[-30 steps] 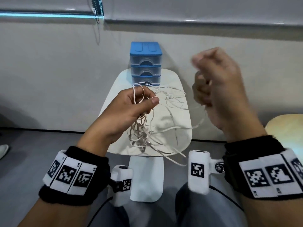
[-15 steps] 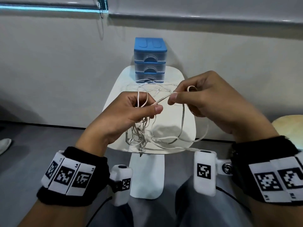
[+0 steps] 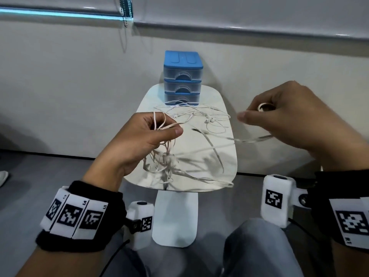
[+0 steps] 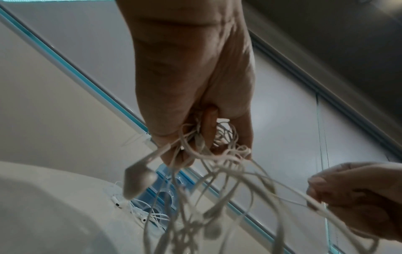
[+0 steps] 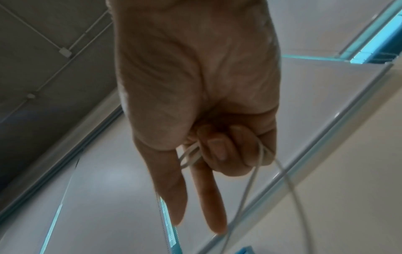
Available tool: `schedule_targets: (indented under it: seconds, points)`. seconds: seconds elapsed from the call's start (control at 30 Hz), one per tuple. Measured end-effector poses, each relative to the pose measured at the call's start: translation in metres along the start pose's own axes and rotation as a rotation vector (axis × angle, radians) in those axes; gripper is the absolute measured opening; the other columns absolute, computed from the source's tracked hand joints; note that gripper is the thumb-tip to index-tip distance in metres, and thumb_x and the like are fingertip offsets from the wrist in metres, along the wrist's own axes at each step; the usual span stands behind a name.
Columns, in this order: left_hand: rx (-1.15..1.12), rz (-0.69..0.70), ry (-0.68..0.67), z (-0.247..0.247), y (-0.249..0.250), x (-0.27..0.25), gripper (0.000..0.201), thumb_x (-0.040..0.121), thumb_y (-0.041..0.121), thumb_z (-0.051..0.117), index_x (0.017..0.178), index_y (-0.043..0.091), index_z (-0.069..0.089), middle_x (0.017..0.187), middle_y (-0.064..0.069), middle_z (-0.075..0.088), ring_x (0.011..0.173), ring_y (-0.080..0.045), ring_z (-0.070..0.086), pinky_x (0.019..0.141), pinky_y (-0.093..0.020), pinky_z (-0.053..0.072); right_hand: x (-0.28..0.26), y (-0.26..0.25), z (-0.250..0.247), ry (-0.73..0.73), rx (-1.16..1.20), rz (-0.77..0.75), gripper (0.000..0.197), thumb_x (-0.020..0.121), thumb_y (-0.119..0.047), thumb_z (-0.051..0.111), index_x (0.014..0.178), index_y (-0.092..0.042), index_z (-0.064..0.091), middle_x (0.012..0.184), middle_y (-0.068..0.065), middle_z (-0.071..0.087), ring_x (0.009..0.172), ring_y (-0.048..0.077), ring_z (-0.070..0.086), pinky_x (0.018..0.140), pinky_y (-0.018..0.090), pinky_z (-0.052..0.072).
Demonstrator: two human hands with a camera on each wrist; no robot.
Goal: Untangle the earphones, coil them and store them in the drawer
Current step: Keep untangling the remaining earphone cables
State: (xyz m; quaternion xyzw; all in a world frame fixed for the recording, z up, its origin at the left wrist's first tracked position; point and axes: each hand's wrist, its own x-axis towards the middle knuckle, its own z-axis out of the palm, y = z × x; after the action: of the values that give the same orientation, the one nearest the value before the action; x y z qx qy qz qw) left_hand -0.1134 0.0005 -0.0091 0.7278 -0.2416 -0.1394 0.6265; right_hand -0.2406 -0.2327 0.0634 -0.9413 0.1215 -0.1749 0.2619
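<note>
While left hand (image 3: 143, 136) clamps the tangled earphones (image 3: 165, 156) above the white table (image 3: 223, 168), right hand (image 3: 289, 118) at 3 o'clock pinches one strand. Blue drawer unit (image 3: 182, 76) at 12, drawers closed.

white side table (image 3: 223, 108), blind cord (image 3: 125, 11)

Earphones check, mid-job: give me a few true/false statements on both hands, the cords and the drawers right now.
1. The left hand grips a tangled bunch of earphone cords. True.
2. The right hand is empty. False: its curled fingers hold a cord strand.
3. All three drawers of the blue drawer unit are shut. True.
4. More earphones lie on the white table, in front of the drawers. True.
5. The held cords are neatly coiled. False: they hang in loose, tangled loops.
</note>
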Motion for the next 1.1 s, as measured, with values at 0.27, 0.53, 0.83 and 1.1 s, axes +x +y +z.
schedule_targets:
  seconds: [0.27,0.53,0.83,1.1]
  points:
    - [-0.188,-0.048,0.088,-0.002,0.004,0.003,0.01,0.092,0.016,0.071,0.083,0.013,0.074,0.07,0.009,0.062,0.059,-0.006,0.042,0.049,-0.015,0.035,0.003,0.03,0.014,-0.051,-0.242,0.191,0.035,0.089,-0.033,0.073,0.06,-0.014,0.07,0.053,0.001,0.058,0.058,0.013,0.053,0.052,0.026,0.032]
    - [-0.327,-0.072,0.029,0.005,0.009,0.003,0.009,0.091,0.012,0.068,0.098,0.008,0.072,0.072,0.007,0.059,0.05,-0.004,0.04,0.049,-0.014,0.035,-0.004,0.019,0.051,-0.015,-0.046,-0.063,0.005,0.087,-0.027,0.072,0.091,-0.025,0.074,0.085,-0.007,0.068,0.084,0.011,0.061,0.075,0.028,0.043]
    - [-0.36,-0.085,0.002,0.014,0.002,0.002,0.024,0.094,0.005,0.063,0.118,0.001,0.067,0.076,0.008,0.068,0.054,-0.008,0.049,0.053,-0.015,0.044,-0.01,0.01,0.114,-0.392,0.545,-0.118,0.023,0.083,-0.023,0.084,0.098,-0.014,0.07,0.094,0.005,0.071,0.075,0.006,0.057,0.074,0.02,0.048]
    - [-0.514,-0.136,0.0,0.023,-0.017,0.001,0.031,0.082,-0.001,0.067,0.112,0.004,0.069,0.086,0.002,0.071,0.06,-0.011,0.057,0.06,-0.018,0.052,-0.01,0.028,0.133,-0.294,0.755,-0.006,0.011,0.088,0.002,0.073,0.091,-0.002,0.064,0.083,0.007,0.063,0.077,0.017,0.053,0.075,0.03,0.043]
